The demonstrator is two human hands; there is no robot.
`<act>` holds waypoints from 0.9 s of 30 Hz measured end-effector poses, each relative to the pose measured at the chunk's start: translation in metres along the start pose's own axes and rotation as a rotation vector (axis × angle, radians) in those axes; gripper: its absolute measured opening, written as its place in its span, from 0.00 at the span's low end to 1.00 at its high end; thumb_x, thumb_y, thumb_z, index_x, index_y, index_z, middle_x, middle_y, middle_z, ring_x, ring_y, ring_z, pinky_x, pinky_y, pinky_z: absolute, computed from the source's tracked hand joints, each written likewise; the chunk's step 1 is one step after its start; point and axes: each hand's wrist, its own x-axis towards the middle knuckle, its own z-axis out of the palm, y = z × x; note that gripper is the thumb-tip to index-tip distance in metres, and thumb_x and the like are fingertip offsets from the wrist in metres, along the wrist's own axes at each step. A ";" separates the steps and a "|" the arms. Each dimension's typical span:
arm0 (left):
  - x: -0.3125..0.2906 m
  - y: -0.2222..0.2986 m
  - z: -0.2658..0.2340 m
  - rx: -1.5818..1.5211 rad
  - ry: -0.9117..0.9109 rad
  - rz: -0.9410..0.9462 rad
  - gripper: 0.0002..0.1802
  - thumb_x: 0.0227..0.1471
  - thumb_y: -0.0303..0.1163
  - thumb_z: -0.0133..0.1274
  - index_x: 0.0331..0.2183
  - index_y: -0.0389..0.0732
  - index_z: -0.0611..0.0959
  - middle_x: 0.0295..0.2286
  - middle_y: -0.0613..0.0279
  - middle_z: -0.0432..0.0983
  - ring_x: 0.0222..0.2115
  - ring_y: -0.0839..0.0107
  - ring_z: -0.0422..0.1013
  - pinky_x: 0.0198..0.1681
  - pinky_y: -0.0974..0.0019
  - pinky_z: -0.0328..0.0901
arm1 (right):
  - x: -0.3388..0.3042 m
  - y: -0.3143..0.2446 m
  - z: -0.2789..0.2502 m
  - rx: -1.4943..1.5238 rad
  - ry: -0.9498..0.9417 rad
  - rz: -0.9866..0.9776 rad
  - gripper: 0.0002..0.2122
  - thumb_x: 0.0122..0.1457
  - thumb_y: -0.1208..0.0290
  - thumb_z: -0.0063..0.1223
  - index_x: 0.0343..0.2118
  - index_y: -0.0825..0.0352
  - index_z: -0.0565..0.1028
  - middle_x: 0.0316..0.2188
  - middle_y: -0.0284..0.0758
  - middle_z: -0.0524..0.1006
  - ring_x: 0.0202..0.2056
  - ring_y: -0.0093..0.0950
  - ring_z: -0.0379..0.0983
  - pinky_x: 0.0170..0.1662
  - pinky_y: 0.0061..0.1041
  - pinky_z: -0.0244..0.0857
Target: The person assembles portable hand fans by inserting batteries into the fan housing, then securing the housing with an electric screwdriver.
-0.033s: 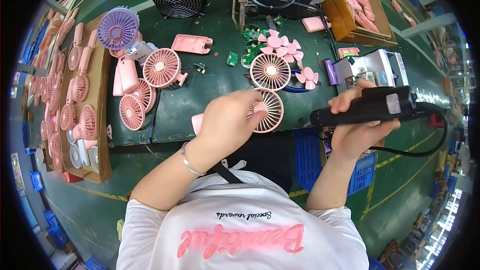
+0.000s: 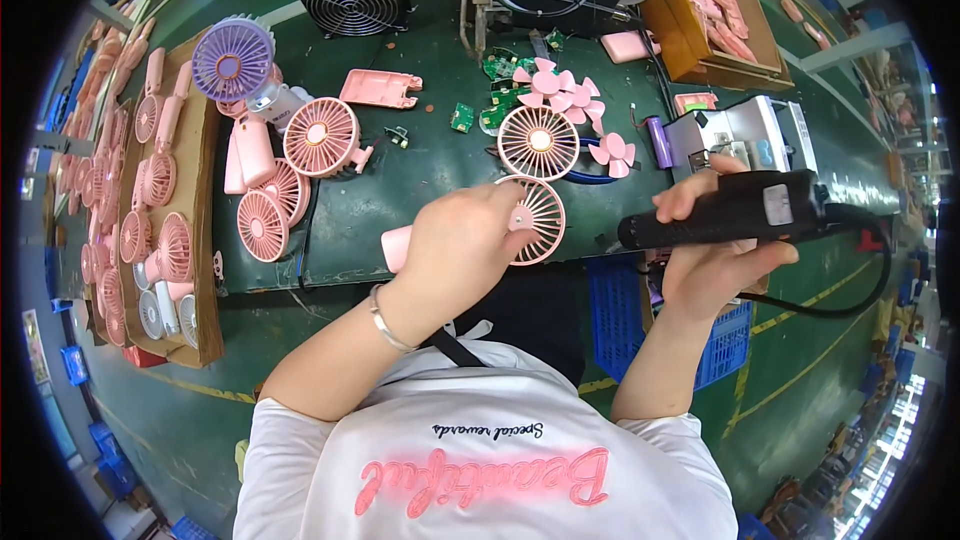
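Observation:
My left hand (image 2: 462,245) grips a pink handheld fan (image 2: 538,222) at the front edge of the green workbench (image 2: 420,180); the round grille sticks out to the right of my fingers and the handle end shows on the left. My right hand (image 2: 712,265) is closed around a black electric screwdriver (image 2: 745,208), held level just right of the fan with its tip pointing left toward the grille. A black cable (image 2: 850,295) loops away from the tool to the right.
Another pink fan (image 2: 538,142), loose pink blades (image 2: 555,88) and green circuit boards (image 2: 498,65) lie behind. Pink fans (image 2: 290,170) and a purple one (image 2: 232,60) stand left, beside a cardboard tray (image 2: 205,240) of several fans. A cardboard box (image 2: 668,15) of shells sits back right; a blue crate (image 2: 625,315) sits below.

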 end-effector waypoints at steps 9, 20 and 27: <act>0.004 -0.009 0.022 -0.037 0.010 0.028 0.10 0.39 0.31 0.63 0.25 0.41 0.78 0.20 0.60 0.74 0.23 0.61 0.72 0.24 0.60 0.65 | -0.015 -0.014 -0.005 0.324 0.077 -0.243 0.48 0.43 0.18 0.23 0.38 0.68 0.69 0.13 0.34 0.66 0.15 0.27 0.62 0.23 0.30 0.60; -0.004 -0.011 0.024 -0.044 0.274 0.054 0.16 0.40 0.26 0.62 0.14 0.40 0.70 0.17 0.60 0.64 0.17 0.61 0.63 0.20 0.60 0.57 | -0.038 0.029 0.024 0.527 -0.247 -0.269 0.36 0.51 0.31 0.42 0.42 0.68 0.65 0.22 0.41 0.72 0.23 0.34 0.69 0.34 0.37 0.63; -0.019 -0.005 0.029 0.028 0.410 0.201 0.14 0.38 0.21 0.62 0.14 0.40 0.71 0.17 0.61 0.64 0.16 0.63 0.61 0.19 0.64 0.56 | -0.045 0.048 0.037 0.478 -0.252 -0.260 0.10 0.60 0.73 0.51 0.39 0.66 0.63 0.22 0.38 0.71 0.23 0.31 0.70 0.36 0.34 0.65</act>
